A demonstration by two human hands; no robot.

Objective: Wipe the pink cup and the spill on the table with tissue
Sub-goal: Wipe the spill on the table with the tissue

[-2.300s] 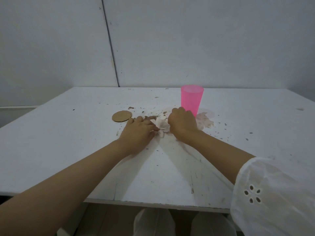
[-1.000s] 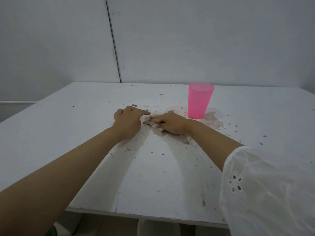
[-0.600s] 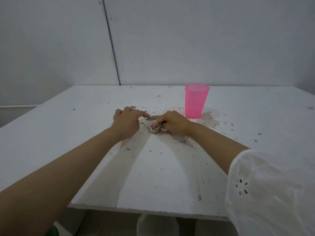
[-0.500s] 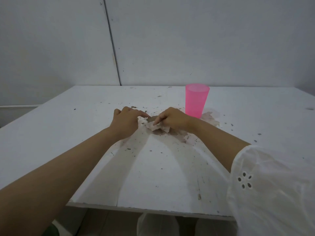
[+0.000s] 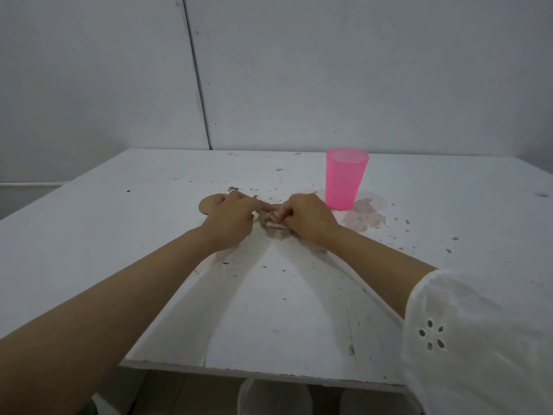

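Tissue (image 5: 270, 219), a crumpled wad of white paper stained brown, pinched from both sides near the middle of the white, speckled tabletop (image 5: 119, 241). Left hand (image 5: 232, 218) with fingers curled, fingertips closed on the wad's left edge. Right hand (image 5: 308, 218) with fingers and thumb curled round its right side, knuckles up. Held low over a brownish smear; could not tell whether wad and tabletop touched.

Translucent pink plastic cup (image 5: 345, 179), upright, just beyond and right of the right hand, apart from it. Pale pinkish-brown spill (image 5: 363, 217) spread at the cup's base and out to its right. Round brown cardboard disc (image 5: 205, 205), flat, partly hidden under the left hand. Loose white eyelet sleeve (image 5: 478, 339) on the right arm.
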